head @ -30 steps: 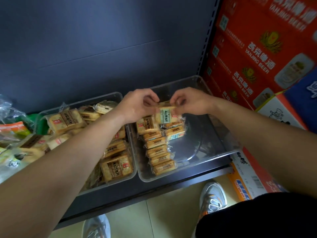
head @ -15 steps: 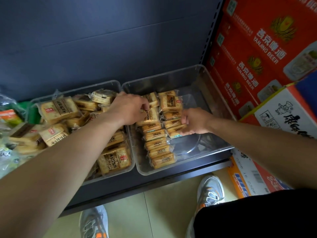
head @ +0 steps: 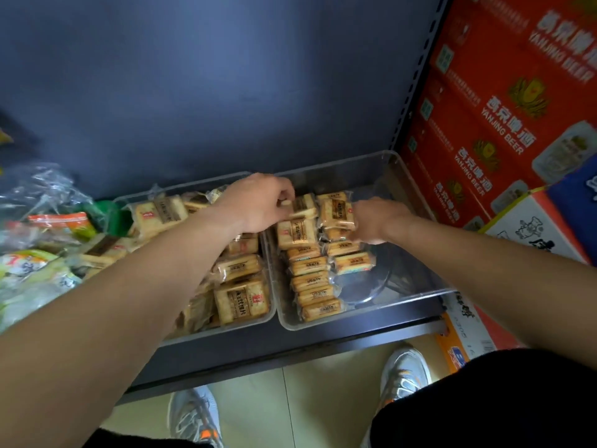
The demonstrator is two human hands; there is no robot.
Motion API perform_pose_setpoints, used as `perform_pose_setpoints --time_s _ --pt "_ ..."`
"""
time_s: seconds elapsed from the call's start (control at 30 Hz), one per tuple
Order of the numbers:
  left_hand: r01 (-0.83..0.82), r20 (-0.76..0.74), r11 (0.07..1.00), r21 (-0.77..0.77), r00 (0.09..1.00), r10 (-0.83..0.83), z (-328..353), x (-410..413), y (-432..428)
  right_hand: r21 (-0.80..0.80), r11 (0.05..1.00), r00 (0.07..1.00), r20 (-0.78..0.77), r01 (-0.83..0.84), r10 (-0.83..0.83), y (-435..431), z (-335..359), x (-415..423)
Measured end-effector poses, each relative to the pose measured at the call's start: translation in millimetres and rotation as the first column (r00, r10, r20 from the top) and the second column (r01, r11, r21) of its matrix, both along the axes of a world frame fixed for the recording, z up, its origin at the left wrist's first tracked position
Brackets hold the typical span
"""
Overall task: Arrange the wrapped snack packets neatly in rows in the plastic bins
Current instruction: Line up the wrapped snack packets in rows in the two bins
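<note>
While the right bin (head: 387, 303) already carries one full row (head: 311, 279) of packets standing on edge along its left wall, the job looks to me well short of halfway. A second row (head: 347, 250) has been started just beside the first and runs only from the back to about the middle. The rest of that bin's floor shows bare plastic. The left bin (head: 223, 329) is the bigger debt: its packets lie in a jumble, flat and tilted at all angles, with no row to be seen. Both bins sit side by side on the dark shelf (head: 290, 354), walls touching or nearly so.

The left hand (head: 258, 205) reaches across the left bin to the back of the first row. Its fingers are curled, and thumb and fingertips pinch the rear packet (head: 303, 206), which stands a little proud of its neighbours.

The right hand (head: 381, 221) sits at the back of the second row, its bent fingers against the side of the packets there (head: 336, 211). That part is blurred, so I cannot tell whether it grips them or only pushes them in against the first row.

What is left, as I judge it, is to finish the second row, fill the bare side, then sort the whole left bin.
</note>
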State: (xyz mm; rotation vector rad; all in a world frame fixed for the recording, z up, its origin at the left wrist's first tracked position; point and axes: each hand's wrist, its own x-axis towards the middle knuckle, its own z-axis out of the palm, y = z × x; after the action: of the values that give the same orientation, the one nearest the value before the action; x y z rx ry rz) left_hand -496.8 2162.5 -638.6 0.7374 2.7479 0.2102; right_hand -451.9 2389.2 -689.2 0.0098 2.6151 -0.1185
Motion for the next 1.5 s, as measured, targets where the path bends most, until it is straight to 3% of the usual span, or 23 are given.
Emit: perform_pose_setpoints --time_s 0.1,0.2,0.33,0.4,0.5,0.6,0.77,0.87,1.03,1.23,1.5 --pt "-0.043 0.003 0.999 0.02 0.999 0.043 41.1 17.7 -36.5 -0.108 0.994 1.0 -0.028 -0.016 0.013 -25.5 51.0 -6.6" --pt "-0.187 0.003 0.982 0.033 0.982 0.187 67.5 44.9 -89.0 -0.272 0.962 0.996 -0.091 -0.031 0.006 -58.4 93.5 -4.0" --pt "-0.344 0.05 0.928 0.141 0.939 0.34 67.1 79.6 -154.5 -0.473 0.879 0.982 -0.187 -0.059 -0.035 -107.6 103.3 12.8" --pt "-0.382 0.119 0.917 0.115 0.922 0.369 60.4 87.5 -174.6 -0.487 0.862 0.98 -0.195 -0.14 0.049 -126.0 88.3 22.5" --pt "-0.34 0.164 0.938 0.072 0.931 0.325 48.2 88.3 -190.2 -0.477 0.846 0.97 -0.071 -0.238 0.233 -141.7 66.0 32.5" --pt "-0.295 0.226 0.956 0.005 0.931 0.286 39.4 85.6 -194.3 -0.47 0.846 0.96 -0.013 -0.252 0.278 -152.2 51.7 30.9" --pt "-0.225 0.297 0.953 -0.203 0.913 0.279 26.0 80.0 -190.6 -0.358 0.871 0.94 -0.076 -0.337 0.333 -170.2 35.0 25.1" --pt "-0.22 0.281 0.955 -0.197 0.921 0.27 22.5 74.9 -189.5 -0.426 0.853 0.953 -0.12 -0.301 0.277 -168.9 31.2 11.1" --pt "-0.292 0.339 0.949 -0.122 0.886 0.317 25.9 67.8 -191.0 -0.637 0.768 0.996 -0.085 -0.061 0.008 -159.9 33.6 -6.5" --pt "-0.357 0.154 0.934 0.01 0.923 0.351 11.9 61.7 -163.9 -0.575 0.812 0.995 -0.084 -0.096 0.058 -152.1 30.4 -3.4" --pt "-0.374 -0.027 0.91 -0.179 0.927 0.375 -20.3 47.7 -132.3 -0.539 0.839 0.997 -0.058 -0.075 0.052 -132.8 19.6 2.4"
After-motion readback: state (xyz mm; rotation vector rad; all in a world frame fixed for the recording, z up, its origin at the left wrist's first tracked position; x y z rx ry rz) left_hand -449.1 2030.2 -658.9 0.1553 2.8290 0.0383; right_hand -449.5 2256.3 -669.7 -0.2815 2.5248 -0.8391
